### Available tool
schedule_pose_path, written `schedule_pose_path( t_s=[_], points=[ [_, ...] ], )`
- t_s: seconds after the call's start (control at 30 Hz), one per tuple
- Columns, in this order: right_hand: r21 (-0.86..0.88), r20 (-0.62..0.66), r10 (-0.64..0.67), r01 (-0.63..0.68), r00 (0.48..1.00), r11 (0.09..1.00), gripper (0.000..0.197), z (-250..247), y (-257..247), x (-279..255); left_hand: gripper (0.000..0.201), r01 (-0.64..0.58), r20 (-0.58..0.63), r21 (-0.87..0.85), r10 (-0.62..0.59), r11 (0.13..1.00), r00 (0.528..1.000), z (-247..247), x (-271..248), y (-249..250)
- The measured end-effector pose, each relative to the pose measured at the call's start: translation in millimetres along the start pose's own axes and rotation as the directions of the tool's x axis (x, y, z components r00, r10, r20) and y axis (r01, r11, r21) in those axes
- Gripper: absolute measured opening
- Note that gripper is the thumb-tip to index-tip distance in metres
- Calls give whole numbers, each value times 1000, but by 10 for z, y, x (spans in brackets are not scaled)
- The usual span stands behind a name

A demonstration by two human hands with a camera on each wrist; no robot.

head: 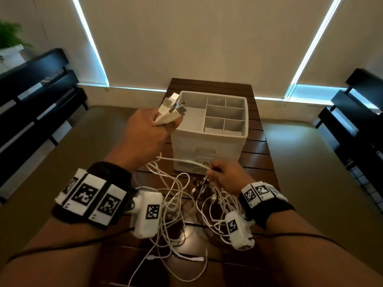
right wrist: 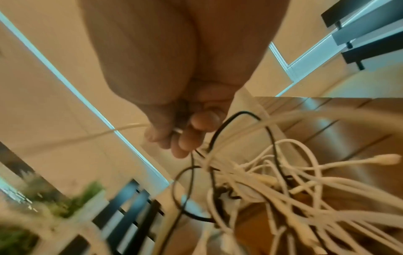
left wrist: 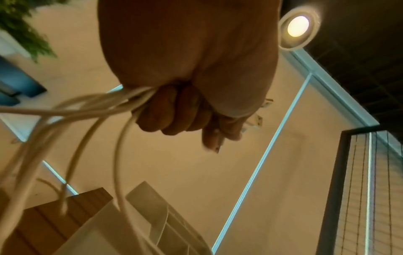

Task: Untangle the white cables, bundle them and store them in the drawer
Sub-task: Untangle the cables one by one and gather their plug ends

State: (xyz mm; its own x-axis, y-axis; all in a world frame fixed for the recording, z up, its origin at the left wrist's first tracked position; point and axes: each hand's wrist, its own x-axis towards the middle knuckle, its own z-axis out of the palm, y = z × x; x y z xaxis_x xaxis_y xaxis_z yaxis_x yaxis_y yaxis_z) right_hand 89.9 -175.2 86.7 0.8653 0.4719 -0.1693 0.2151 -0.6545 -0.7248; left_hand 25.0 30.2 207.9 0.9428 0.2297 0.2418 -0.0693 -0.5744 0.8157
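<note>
My left hand [head: 159,121] is raised left of the white organizer box [head: 209,129] and grips several white cables by their USB plug ends [head: 172,109]. In the left wrist view the fist [left wrist: 187,110] is curled round the cords [left wrist: 91,107], which hang down. My right hand [head: 223,175] is low, in front of the box's drawers [head: 205,160], and pinches one white cable [head: 186,161] that runs tight toward the left hand. A tangle of white cables [head: 182,206] lies on the table. Thin black wire [right wrist: 189,177] threads through the tangle [right wrist: 283,181].
The brown slatted table [head: 261,146] holds the box at its far middle. Its top tray has several open compartments [head: 223,112]. Black benches [head: 35,94] stand left and right [head: 356,112] of the table. A plant [head: 10,36] is at far left.
</note>
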Motion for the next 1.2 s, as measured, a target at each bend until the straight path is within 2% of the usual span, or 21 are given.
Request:
schedule_pose_path(
  t_s=[0.07,0.13,0.2,0.3,0.37,0.43,0.5,0.53,0.6,0.63,0.7,0.73,0.8,0.87,0.93,0.97,1.03,1.13,1.2],
  points=[
    [19,-72,-69,70,995,997,16,-103,-182,-9,27,-1,71,6,1,1000,997,81,-33,-32],
    [33,-83,-142,145,986,989,15,-182,-372,-39,14,7,180,28,-12,1000,984,271,-59,-80],
    [21,-105,-183,187,977,982,17,-262,-474,-80,17,-2,271,131,-34,991,962,484,-51,-154],
    [79,-82,-216,223,973,972,22,-314,-458,-132,24,-15,289,258,-62,966,955,609,-9,-218],
    [165,-23,-211,212,977,963,16,-261,-391,-165,22,-36,336,307,-73,951,939,631,18,-250],
    [222,-23,-213,212,977,952,9,-190,-326,-160,26,-29,382,337,-109,941,918,648,-13,-242],
    [211,-19,-212,212,977,954,4,-131,-242,-121,28,61,390,249,-158,967,907,663,-62,-234],
    [170,-2,-200,197,980,965,4,-98,-183,-97,29,167,365,139,-207,976,908,640,-74,-209],
    [72,41,-131,128,991,989,14,-13,-33,-84,28,360,268,-115,-320,926,908,539,-36,-123],
    [47,56,-91,88,994,995,17,20,38,-87,27,388,213,-193,-347,901,913,462,8,-84],
    [51,81,-41,37,996,998,16,71,137,-93,30,355,103,-204,-341,912,934,290,98,-78],
    [48,85,-30,26,996,999,14,78,166,-95,32,323,49,-144,-319,935,946,210,118,-101],
    [45,42,2,-4,999,999,14,61,190,-86,33,247,-13,133,-248,960,969,93,137,-212],
    [83,-9,32,-31,999,996,14,15,165,-84,23,150,-41,358,-145,922,989,51,111,-248],
    [51,-7,43,-43,999,998,13,-5,114,-61,14,64,-71,324,-44,944,997,118,60,-183],
    [16,13,43,-43,999,999,14,-9,74,-53,14,5,-52,275,10,962,999,189,31,-135],
    [5,23,6,-7,1000,1000,14,-27,-23,-37,8,-85,81,220,69,972,994,397,-34,-48],
    [-79,-32,-137,134,990,988,7,-86,-168,-26,18,-132,316,370,9,920,949,729,-92,-148],
    [-161,-56,-206,195,977,968,20,-158,-238,-48,29,-88,370,375,-62,923,927,791,-104,-234]
  ],
)
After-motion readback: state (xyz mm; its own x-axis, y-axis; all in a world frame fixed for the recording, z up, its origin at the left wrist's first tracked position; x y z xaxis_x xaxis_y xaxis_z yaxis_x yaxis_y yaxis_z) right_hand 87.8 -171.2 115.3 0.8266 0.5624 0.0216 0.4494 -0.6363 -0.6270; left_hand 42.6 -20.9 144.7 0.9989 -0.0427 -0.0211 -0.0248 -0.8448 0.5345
